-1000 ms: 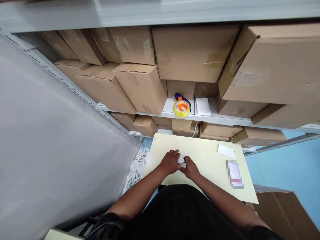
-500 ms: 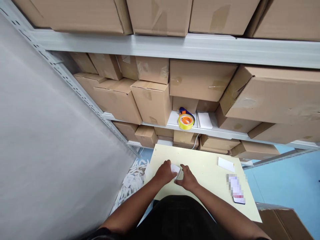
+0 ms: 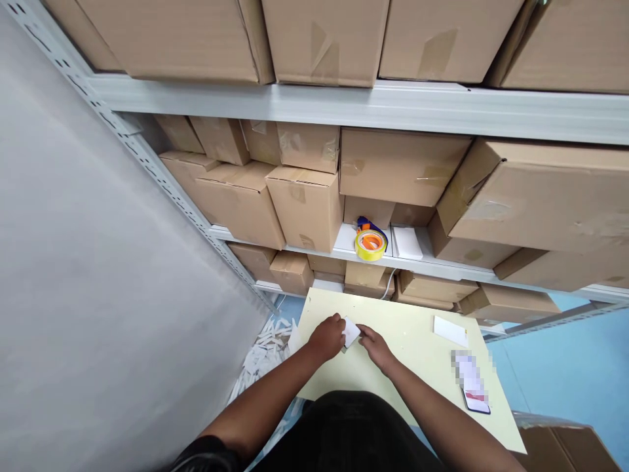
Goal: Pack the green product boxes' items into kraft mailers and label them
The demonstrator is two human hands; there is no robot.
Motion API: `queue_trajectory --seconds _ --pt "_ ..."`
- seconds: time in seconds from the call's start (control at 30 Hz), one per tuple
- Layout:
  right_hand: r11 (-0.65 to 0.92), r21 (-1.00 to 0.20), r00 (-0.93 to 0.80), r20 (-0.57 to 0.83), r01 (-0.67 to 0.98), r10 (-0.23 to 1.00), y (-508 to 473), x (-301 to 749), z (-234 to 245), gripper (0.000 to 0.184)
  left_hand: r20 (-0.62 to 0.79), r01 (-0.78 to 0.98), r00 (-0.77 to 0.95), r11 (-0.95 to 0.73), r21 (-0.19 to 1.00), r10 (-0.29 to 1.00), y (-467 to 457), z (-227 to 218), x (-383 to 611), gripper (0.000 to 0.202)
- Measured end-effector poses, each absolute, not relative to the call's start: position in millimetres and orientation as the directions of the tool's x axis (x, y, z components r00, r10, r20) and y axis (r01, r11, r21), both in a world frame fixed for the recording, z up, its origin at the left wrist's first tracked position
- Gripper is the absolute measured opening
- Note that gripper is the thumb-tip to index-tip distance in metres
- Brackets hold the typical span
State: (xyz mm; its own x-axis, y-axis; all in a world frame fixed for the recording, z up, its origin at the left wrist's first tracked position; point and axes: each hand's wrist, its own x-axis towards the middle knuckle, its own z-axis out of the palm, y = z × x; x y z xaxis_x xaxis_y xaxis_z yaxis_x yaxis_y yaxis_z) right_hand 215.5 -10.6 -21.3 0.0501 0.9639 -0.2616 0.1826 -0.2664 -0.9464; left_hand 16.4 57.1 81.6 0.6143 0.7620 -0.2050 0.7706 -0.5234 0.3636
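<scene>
Both my hands meet over the near left part of a pale yellow table (image 3: 407, 367). My left hand (image 3: 327, 337) is closed on a small white flat piece (image 3: 351, 331), fingers curled round its left edge. My right hand (image 3: 376, 345) pinches the same piece from the right side. The piece is tilted slightly above the tabletop. What it is exactly I cannot make out.
A white card (image 3: 449, 331) and a phone (image 3: 474, 387) lie on the table's right side. Grey shelving (image 3: 373, 105) packed with cardboard boxes rises behind; a yellow tape roll (image 3: 371, 244) sits on a shelf. White paper strips (image 3: 263, 354) litter the blue floor at left.
The view has tilted up, showing a higher shelf of boxes. My hands stay together on the white piece, which now shows more between them.
</scene>
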Motion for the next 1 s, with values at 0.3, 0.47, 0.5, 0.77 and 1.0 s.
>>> queue_trajectory --seconds 0.3,0.47,0.5,0.77,1.0 --pt "-0.205 -0.897 0.026 -0.211 0.391 0.977 -12 206 -34 0.097 -0.261 0.703 0.711 -0.669 0.240 0.653 57 77 25 0.040" --pt "-0.076 -0.883 -0.020 -0.097 0.464 0.995 -2 208 -21 0.079 -0.241 0.484 0.857 -0.871 0.081 0.455 69 90 35 0.045" --pt "-0.047 -0.873 -0.033 -0.072 0.486 0.997 0 209 -18 0.077 -0.242 0.433 0.880 -0.900 0.054 0.408 73 92 36 0.044" --pt "-0.132 -0.870 0.009 -0.145 0.476 0.989 10 211 -17 0.096 -0.185 0.267 0.946 -0.963 -0.023 0.267 91 80 32 0.028" --pt "-0.127 -0.922 -0.012 -0.141 0.365 0.990 4 213 -16 0.100 -0.005 0.643 0.761 -0.753 0.140 0.649 109 78 41 0.032"
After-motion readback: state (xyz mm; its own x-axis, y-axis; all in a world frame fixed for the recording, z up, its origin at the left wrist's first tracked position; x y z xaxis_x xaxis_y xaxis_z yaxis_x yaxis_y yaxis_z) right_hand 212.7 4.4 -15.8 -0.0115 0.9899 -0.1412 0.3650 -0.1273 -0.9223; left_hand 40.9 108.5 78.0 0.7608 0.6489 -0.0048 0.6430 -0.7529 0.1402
